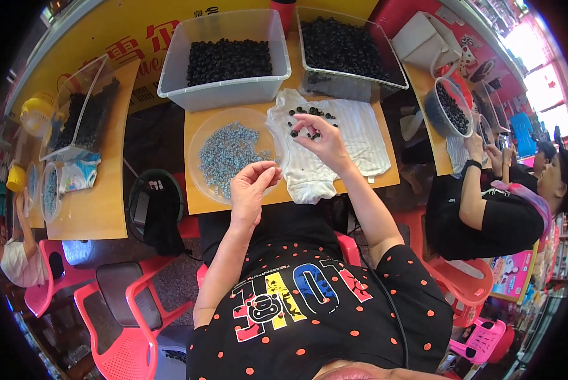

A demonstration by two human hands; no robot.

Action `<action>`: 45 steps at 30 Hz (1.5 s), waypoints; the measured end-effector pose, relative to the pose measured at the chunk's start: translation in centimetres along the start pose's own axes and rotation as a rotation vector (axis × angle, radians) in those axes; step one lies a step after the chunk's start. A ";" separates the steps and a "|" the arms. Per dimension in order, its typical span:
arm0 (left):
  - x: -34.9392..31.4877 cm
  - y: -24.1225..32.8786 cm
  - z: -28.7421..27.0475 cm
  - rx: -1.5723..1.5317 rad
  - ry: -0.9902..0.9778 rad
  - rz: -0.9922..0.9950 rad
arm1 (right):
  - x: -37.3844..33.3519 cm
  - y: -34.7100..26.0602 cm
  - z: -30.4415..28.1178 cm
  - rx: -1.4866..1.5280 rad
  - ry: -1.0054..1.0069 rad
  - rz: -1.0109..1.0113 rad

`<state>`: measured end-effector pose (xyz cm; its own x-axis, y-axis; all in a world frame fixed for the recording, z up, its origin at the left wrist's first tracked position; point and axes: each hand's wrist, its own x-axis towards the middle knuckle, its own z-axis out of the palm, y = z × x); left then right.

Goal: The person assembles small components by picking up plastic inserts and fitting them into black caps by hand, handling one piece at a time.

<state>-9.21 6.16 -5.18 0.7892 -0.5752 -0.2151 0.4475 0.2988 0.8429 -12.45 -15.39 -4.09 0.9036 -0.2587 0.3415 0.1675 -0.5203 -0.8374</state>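
Observation:
My right hand (322, 140) is over a white cloth (360, 139), thumb and forefinger curved around a small round black piece (294, 133) at their tips. Several more such black pieces (314, 113) lie scattered on the cloth beyond and under the fingers. My left hand (251, 190) is lower, at the near right edge of a round, clear shallow tray (198, 136). Its thumb and forefinger are pinched together; whatever they hold is too small to make out. Many small blue-grey pieces (228, 155) fill the tray's middle.
Two clear bins, one on the left (227, 88) and one on the right (353, 79), hold black pieces at the table's far edge. Side tables carry another bin (75, 120) and a bucket (445, 104). A person (486, 209) works at right. Pink chairs (122, 354) stand at left.

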 end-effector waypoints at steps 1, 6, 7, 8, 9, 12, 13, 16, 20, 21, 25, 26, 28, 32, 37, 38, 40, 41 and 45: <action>-0.1 0.1 0.2 -0.031 0.006 -0.016 | -0.6 -1.3 0.0 0.066 0.023 -0.026; -0.2 -0.5 0.8 -0.354 -0.052 -0.157 | -2.8 -4.5 1.2 0.080 -0.044 -0.080; -0.3 -0.6 0.9 -0.357 -0.049 -0.160 | -3.1 -4.6 1.3 0.080 -0.047 -0.076; -0.5 -0.5 1.0 -0.396 -0.063 -0.186 | -3.4 -4.6 1.4 0.098 -0.063 -0.072; -0.7 -0.6 1.0 -0.435 -0.076 -0.210 | -3.6 -4.7 1.6 0.117 -0.079 -0.069; -1.4 -1.1 0.2 -0.481 -0.043 -0.214 | -4.0 -4.5 2.5 0.126 -0.138 -0.081; -1.6 -1.4 -0.2 -0.503 -0.026 -0.216 | -4.0 -4.4 2.8 0.142 -0.163 -0.091; -2.2 -1.8 -1.9 -0.527 -0.020 -0.218 | -2.6 -4.0 2.9 0.028 -0.188 -0.124; -3.4 -1.0 -3.5 -0.384 0.022 -0.114 | 0.0 -2.1 4.1 -0.287 -0.130 -0.191; -3.5 -1.0 -3.8 -0.387 0.023 -0.114 | 0.6 -1.4 4.4 -0.449 -0.142 -0.256; -4.1 -0.7 -5.0 -0.364 0.063 -0.086 | 2.2 1.1 6.6 -0.592 -0.178 -0.307; -4.3 -0.6 -5.2 -0.367 0.070 -0.081 | 2.6 1.3 7.0 -0.590 -0.182 -0.311; -4.4 -0.5 -5.7 -0.381 0.084 -0.079 | 3.2 1.6 7.7 -0.620 -0.204 -0.351; -4.6 -0.6 -6.1 -0.388 0.107 -0.099 | 4.0 2.2 9.3 -0.709 -0.226 -0.328; -4.2 0.2 -5.4 -0.386 0.078 -0.126 | 4.2 3.1 9.4 -0.691 -0.220 -0.338; -4.1 0.5 -5.2 -0.382 0.077 -0.130 | 4.1 3.0 9.2 -0.691 -0.220 -0.338; -3.7 0.7 -5.2 -0.368 0.071 -0.116 | 3.5 2.6 8.6 -0.571 -0.182 -0.288; -3.6 0.8 -5.2 -0.357 0.065 -0.104 | 3.3 1.5 8.2 -0.571 -0.183 -0.288; -2.4 1.0 -4.5 -0.252 0.063 -0.050 | 2.3 -3.9 5.5 -0.131 -0.268 0.114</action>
<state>-8.75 11.32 -6.04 0.7848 -0.5478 -0.2900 0.5706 0.4559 0.6830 -8.85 -9.45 -2.40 0.9882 -0.1070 0.1098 0.0229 -0.6050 -0.7959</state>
